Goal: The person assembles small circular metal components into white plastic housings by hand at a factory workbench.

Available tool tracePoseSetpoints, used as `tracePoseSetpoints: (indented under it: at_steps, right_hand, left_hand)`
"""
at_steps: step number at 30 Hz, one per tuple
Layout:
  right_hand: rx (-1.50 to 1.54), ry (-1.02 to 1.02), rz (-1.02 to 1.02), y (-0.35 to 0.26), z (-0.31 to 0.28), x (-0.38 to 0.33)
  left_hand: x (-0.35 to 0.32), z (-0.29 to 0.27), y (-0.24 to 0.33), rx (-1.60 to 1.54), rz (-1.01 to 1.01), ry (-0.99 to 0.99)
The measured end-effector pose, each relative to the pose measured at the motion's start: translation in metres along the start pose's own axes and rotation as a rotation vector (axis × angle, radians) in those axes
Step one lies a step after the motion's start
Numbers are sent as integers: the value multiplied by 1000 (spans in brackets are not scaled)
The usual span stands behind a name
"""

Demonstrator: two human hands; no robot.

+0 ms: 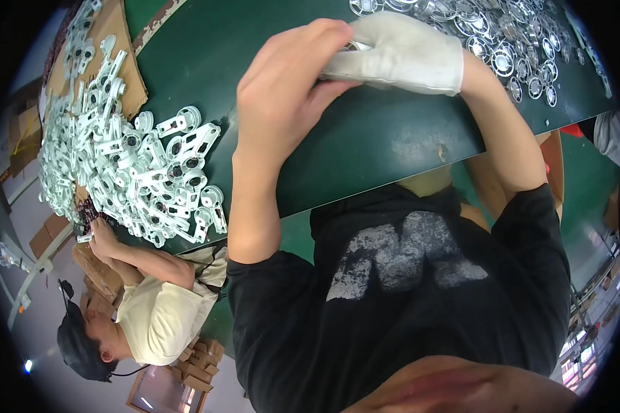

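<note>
My bare left hand (pixel 289 82) and my right hand (pixel 399 51), which wears a white glove, meet above the dark green table (pixel 365 138). Between them a small shiny metal part (pixel 357 46) shows only as a sliver; both hands close around it and the fingers hide most of it. A spread of round silver metal parts (pixel 510 41) lies on the table just right of my gloved hand.
A big heap of white bracket-like parts (pixel 138 165) covers the table's left side, partly on cardboard (pixel 120 41). A co-worker in a cream shirt (pixel 162 310) sits at lower left, one hand (pixel 102 237) at the heap's edge. Cardboard boxes (pixel 200 358) stand on the floor.
</note>
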State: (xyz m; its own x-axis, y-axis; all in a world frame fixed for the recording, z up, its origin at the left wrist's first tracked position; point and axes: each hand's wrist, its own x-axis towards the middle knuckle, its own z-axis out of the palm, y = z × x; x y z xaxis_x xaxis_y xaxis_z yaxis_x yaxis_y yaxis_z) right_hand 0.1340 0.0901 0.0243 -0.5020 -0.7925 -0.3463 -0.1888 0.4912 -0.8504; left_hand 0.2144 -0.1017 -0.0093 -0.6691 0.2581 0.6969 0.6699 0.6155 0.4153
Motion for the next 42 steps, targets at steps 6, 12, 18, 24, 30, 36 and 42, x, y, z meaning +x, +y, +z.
tracePoseSetpoints:
  at_steps: [6, 12, 18, 24, 30, 36, 42]
  right_hand:
    - [102, 205, -92, 1, 18, 1]
    - [-500, 491, -227, 8, 33, -1]
    - [-540, 634, -385, 8, 44, -1]
    - [-480, 357, -23, -17, 32, -2]
    - [-420, 591, -211, -7, 34, -9]
    - [-393, 396, -141, -3, 31, -3]
    - [-453, 373, -129, -1, 33, -7]
  left_hand:
    - [-6, 1, 0, -410, -307, -48]
    - [-9, 15, 5, -898, -519, 155]
    - [-9, 5, 3, -913, -424, 120]
    - [6, -20, -12, -481, -573, -69]
    - [40, -63, -77, -397, -1075, 122]
    - [55, -102, -96, -566, -989, 615]
    - [2, -121, -26, 980, -1049, -694]
